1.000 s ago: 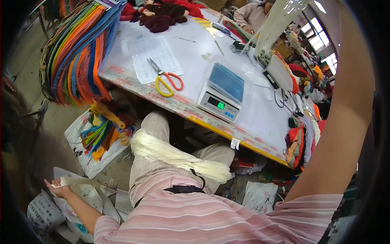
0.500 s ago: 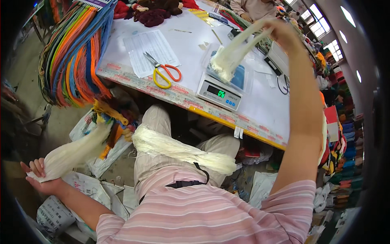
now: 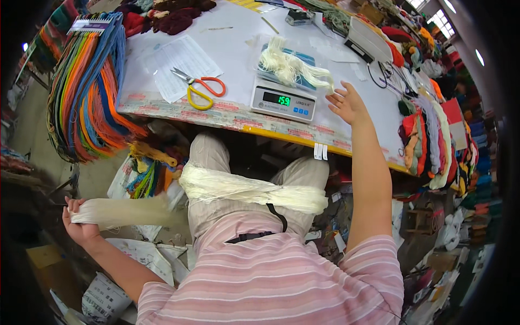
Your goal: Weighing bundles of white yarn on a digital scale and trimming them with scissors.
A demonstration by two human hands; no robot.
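Off to the left, my left hand (image 3: pixel 81 221) is closed around one end of a cream yarn hank (image 3: pixel 127 212), whose far end is smeared by motion. A smaller bundle of cream yarn (image 3: pixel 284 64) lies loosely heaped on the blue pan of a digital scale (image 3: pixel 283 103), one strand end trailing off to the right. Beside that trailing end is my right hand (image 3: pixel 346 103), fingers spread and nothing in them. Across my lap rests a thick cream skein (image 3: pixel 252 189).
Scissors (image 3: pixel 199 89) with red and yellow handles lie on a printed sheet (image 3: pixel 187 59) on the white table (image 3: pixel 230 49). Multicoloured yarn (image 3: pixel 89 92) hangs over the table's left edge. Dark red yarn (image 3: pixel 181 16) is piled behind. Coloured hanks (image 3: pixel 420 135) hang at the right.
My right hand has lowered and let go of the cream yarn, which now lies on the scale. My left hand has risen slightly, swinging its hank toward level.
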